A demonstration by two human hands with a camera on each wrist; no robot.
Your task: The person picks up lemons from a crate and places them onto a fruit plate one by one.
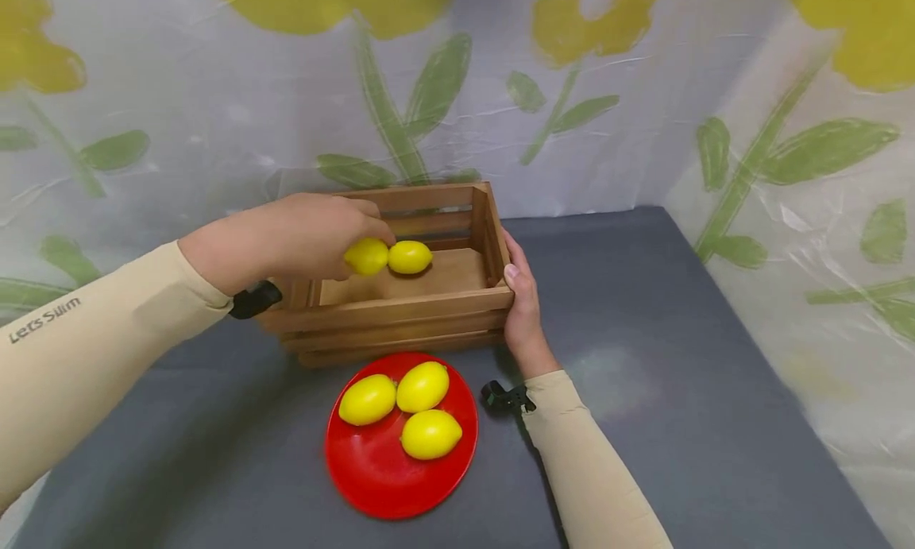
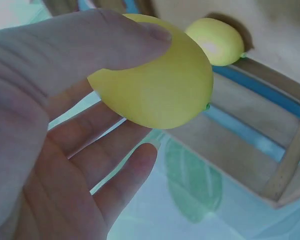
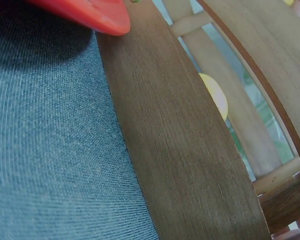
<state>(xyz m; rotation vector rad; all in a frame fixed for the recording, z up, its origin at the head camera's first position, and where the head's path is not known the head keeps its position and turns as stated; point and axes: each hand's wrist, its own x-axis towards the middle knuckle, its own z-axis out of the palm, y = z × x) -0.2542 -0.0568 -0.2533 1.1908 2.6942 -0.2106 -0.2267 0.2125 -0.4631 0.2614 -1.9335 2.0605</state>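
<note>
My left hand (image 1: 360, 235) holds a yellow lemon (image 1: 366, 257) over the inside of a wooden crate (image 1: 400, 307). In the left wrist view that held lemon (image 2: 160, 87) sits between thumb (image 2: 105, 45) and fingers. A second lemon (image 1: 410, 257) lies on the crate floor just right of it, also seen as the far lemon (image 2: 217, 40). My right hand (image 1: 516, 283) grips the crate's front right corner, thumb on the rim and fingers along the side wall. A red plate (image 1: 372, 477) in front of the crate carries three lemons (image 1: 422, 410).
Everything stands on a grey cloth-covered table (image 1: 679, 390). A leaf-printed sheet (image 1: 608, 96) hangs behind and to the right. In the right wrist view the crate wall (image 3: 190, 150) fills the frame, with the plate's edge (image 3: 90, 15) at the top.
</note>
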